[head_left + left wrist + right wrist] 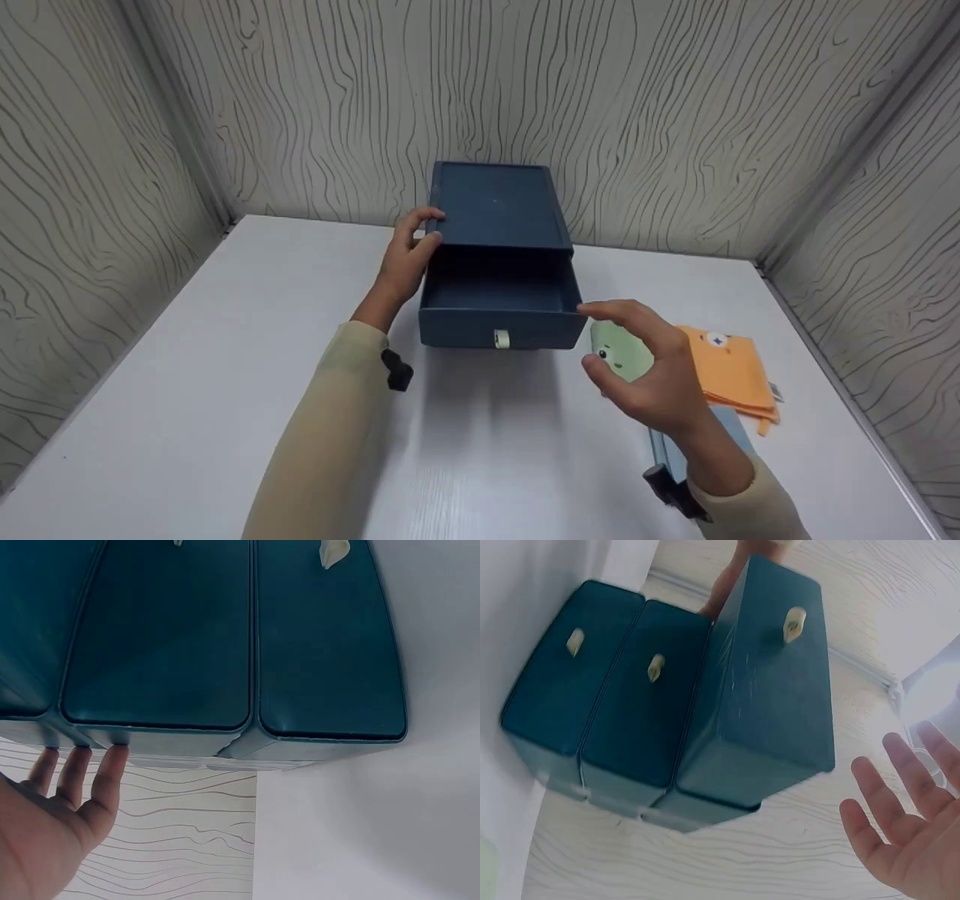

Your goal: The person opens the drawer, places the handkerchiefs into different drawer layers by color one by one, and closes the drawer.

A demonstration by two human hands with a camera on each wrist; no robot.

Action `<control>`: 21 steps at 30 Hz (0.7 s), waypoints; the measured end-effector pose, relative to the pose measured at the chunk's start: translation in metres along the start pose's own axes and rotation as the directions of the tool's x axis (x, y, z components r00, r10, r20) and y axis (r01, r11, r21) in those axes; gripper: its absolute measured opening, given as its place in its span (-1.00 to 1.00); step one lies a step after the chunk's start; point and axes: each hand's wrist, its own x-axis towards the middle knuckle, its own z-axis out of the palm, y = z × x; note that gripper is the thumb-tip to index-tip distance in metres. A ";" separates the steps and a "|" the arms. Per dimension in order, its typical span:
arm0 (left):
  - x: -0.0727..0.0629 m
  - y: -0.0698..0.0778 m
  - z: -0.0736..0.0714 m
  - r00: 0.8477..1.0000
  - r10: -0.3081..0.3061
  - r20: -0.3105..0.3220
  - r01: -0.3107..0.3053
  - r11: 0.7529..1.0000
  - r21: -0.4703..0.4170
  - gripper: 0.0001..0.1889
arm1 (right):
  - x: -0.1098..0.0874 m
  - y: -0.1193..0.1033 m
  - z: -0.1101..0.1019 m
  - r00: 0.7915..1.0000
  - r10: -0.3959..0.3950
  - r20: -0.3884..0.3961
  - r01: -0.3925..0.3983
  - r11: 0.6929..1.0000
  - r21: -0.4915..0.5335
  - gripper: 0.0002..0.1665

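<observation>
Drawer, top one, part-way out of dk blue cabinet, back-centre of worktop. L hand on cabinet's L side, fingers slightly apart, tips touching. R hand at drawer's R front corner, thumb & fingers well apart; contact unclear. Green cloth, orange cloth nr R hand.

Head view: the left forearm, pale-sleeved, slants upward from the bottom edge; the left hand lies near mid-frame, fingers bent slightly. The right hand, right of centre, points leftward, thumb and index finger apart.
</observation>
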 end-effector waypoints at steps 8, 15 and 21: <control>0.001 -0.002 0.002 1.000 0.016 0.006 -0.015 1.000 -0.023 -0.68 | -0.006 0.024 -0.016 0.995 0.085 0.050 -0.077 0.986 -0.151 -0.30; 0.001 -0.003 0.001 1.000 0.021 -0.001 -0.021 1.000 -0.015 -0.67 | -0.009 0.054 -0.016 0.987 0.148 0.067 -0.128 0.962 -0.241 -0.32; -0.012 0.026 0.000 1.000 -0.006 0.026 0.006 1.000 -0.022 -0.63 | -0.016 0.081 -0.012 0.954 0.268 0.135 -0.217 0.927 -0.306 -0.36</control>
